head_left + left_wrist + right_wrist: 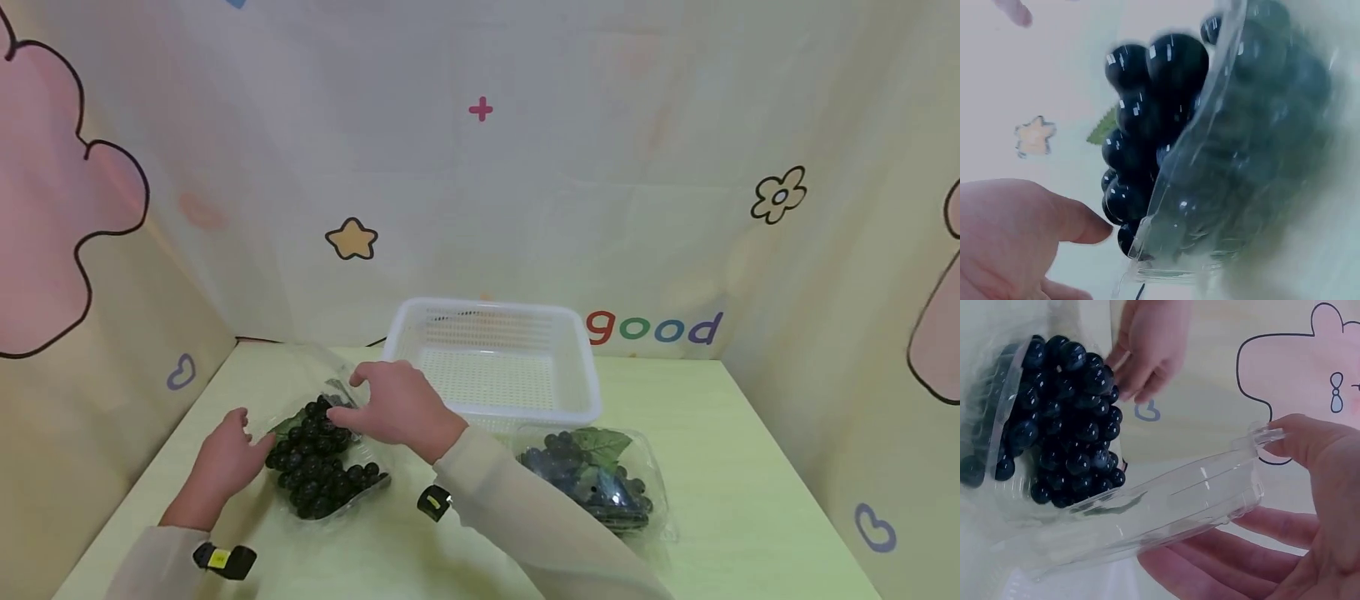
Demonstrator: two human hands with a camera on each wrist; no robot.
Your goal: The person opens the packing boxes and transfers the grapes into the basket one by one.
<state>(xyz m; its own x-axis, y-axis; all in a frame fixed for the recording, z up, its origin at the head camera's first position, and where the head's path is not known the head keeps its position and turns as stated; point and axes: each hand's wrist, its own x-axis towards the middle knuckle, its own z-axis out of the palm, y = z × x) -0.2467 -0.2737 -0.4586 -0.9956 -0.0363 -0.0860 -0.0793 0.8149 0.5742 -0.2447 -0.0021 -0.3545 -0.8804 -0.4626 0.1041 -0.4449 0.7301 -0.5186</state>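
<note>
On the left of the table in the head view, a bunch of dark grapes [307, 467] lies in a clear plastic clamshell box [1009, 406] with its lid raised. My right hand [405, 408] holds that clear lid [1210, 481] by its edge, thumb on one side and fingers along the other, as the right wrist view shows. My left hand [228, 458] is at the left side of the box, fingers relaxed, its thumb [1085, 222] right beside the grapes. A green leaf [288, 423] shows at the bunch's left edge.
Behind the hands stands a white slotted basket [487, 414] against the back curtain. A second clear box [651, 454], closed over dark grapes and a green leaf, sits to the right, partly behind my right forearm. Printed curtains [525, 208] enclose the table [735, 500].
</note>
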